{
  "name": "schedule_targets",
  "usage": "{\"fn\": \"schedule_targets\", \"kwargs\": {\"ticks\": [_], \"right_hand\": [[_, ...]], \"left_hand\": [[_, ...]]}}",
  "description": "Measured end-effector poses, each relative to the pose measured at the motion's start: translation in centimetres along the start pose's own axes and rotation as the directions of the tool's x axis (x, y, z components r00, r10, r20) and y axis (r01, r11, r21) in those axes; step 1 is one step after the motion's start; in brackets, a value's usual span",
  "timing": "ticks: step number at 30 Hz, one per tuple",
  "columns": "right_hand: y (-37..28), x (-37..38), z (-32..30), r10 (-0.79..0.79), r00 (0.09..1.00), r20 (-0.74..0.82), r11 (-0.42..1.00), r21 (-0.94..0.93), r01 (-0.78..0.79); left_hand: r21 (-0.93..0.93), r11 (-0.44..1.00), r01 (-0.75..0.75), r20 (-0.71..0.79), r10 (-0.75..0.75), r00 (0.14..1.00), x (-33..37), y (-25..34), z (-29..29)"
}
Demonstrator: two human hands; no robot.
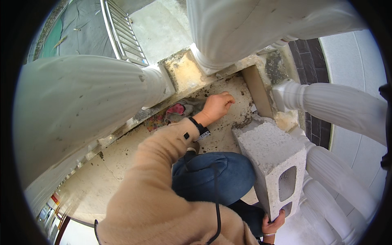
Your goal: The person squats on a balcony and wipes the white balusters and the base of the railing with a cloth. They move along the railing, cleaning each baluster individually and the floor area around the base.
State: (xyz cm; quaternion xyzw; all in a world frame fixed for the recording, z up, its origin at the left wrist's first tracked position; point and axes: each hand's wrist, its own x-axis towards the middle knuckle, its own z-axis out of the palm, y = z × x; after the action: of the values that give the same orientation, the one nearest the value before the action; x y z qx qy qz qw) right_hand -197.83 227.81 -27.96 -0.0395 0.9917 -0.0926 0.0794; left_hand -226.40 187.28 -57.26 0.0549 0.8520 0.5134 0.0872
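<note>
My left hand [220,105], with a black band at the wrist, hovers over the dirty ledge floor [228,87]. Its fingers are curled closed; whatever may be inside them is hidden. Just left of it lies a crumpled grey and pink cloth [179,109] against the low kerb. Standing on the right is a pale concrete block [267,143], tilted, with a rough top and rounded hollows in its side. My right hand [274,224], wearing a bracelet, grips the block's lower end by the lower hollow.
Thick white balusters [98,106] rise close on the left, and another big baluster [261,28] stands ahead. More balusters [343,102] line the right side. A flat brown panel [258,92] leans in the corner. My bent knee [216,175] is beside the block. Beyond is a metal railing [122,32].
</note>
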Motion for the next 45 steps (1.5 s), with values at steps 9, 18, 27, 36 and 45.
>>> {"fn": "schedule_targets", "kwargs": {"ticks": [9,18,27,36,45], "right_hand": [[-1.5,1.4,-0.4,0.006,1.000,-0.006,1.000,0.016,-0.006],[-2.3,1.8,-0.4,0.025,1.000,-0.001,0.998,0.053,-0.024],[-2.7,2.3,-0.4,0.026,0.997,-0.070,0.999,0.040,-0.023],[-2.8,1.5,-0.4,0.099,0.995,-0.032,0.995,-0.003,-0.099],[-0.9,0.1,1.6,0.030,0.994,-0.105,0.999,0.016,-0.029]], "left_hand": [[0.719,0.691,-0.072,0.168,-0.072,0.983,-9.7,0.4,-6.9],[0.769,0.625,-0.133,0.255,-0.110,0.961,-10.5,-3.5,-3.9],[0.303,0.930,-0.209,-0.265,0.293,0.919,-7.9,10.2,-11.6],[-0.572,0.788,-0.228,-0.303,0.055,0.952,-1.3,21.0,-13.2],[0.279,0.513,-0.812,-0.775,0.620,0.126,11.2,40.9,-19.7]]}}
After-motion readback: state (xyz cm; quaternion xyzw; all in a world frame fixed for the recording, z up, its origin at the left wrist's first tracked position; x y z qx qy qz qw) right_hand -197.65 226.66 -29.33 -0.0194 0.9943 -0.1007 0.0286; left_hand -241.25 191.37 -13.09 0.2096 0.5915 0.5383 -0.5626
